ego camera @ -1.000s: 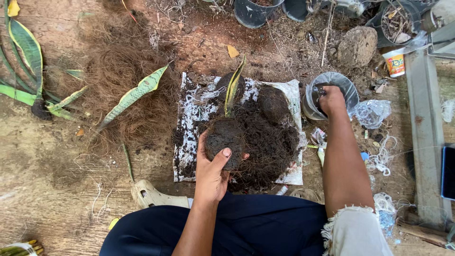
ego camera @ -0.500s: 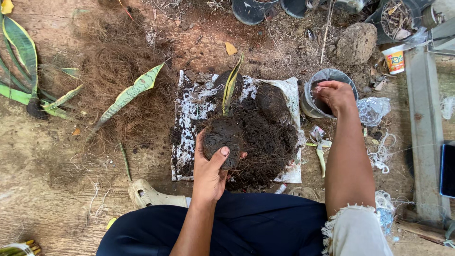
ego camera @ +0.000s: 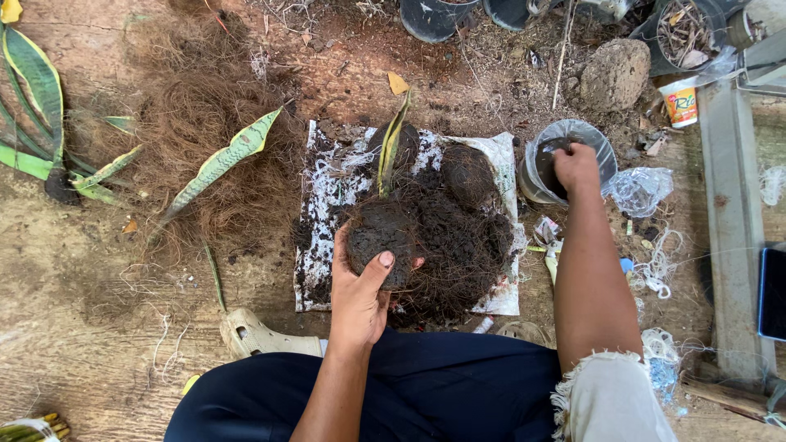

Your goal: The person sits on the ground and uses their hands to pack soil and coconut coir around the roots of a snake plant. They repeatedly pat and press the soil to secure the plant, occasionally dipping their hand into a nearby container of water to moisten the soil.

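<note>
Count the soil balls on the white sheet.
3. One in the left hand, a soil ball at the front; one behind it at the leaf base; one at the sheet's right rear. More may be buried in the loose soil pile.

The ground [ego camera: 98, 327] is bare packed earth, brown and damp-looking, under even daylight with no hard shadows. A large grey rock [ego camera: 614, 75] lies near the top right. Left of the rock, reddish soil is strewn with twigs and a yellow dry leaf [ego camera: 398, 83]. Far left of the rock spreads a heap of brown coconut fibre [ego camera: 192, 123], with striped snake-plant leaves [ego camera: 33, 90] beyond it. Above the rock stand black plastic pots [ego camera: 434, 16]. Right of the rock runs a grey concrete ledge [ego camera: 729, 229].
</note>
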